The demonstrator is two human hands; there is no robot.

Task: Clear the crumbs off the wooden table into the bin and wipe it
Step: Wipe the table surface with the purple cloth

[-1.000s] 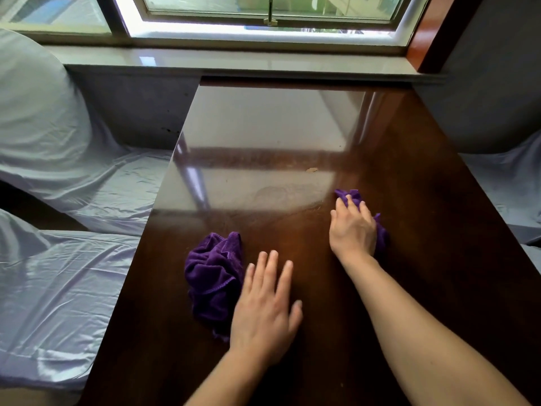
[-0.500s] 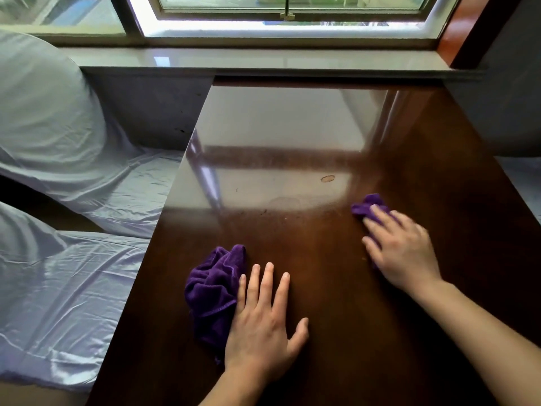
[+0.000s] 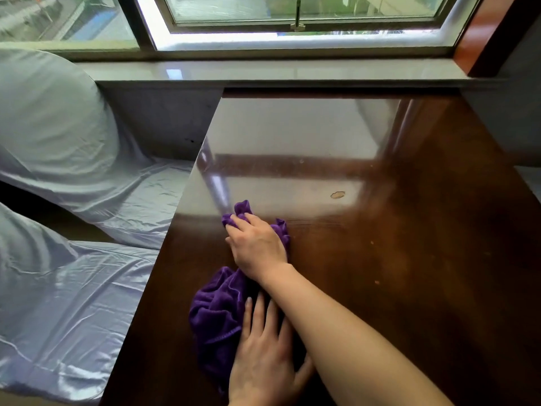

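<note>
While the dark wooden table reflects the window, a small purple cloth is pressed against its left part by the right hand, the fingers curled over the fabric and the forearm crossed above the other hand. A larger crumpled purple towel lies near the left edge, overlapped by the flat, spread left hand. A pale crumb is seen further right, well apart from the cloth, with smaller specks scattered nearby.
</note>
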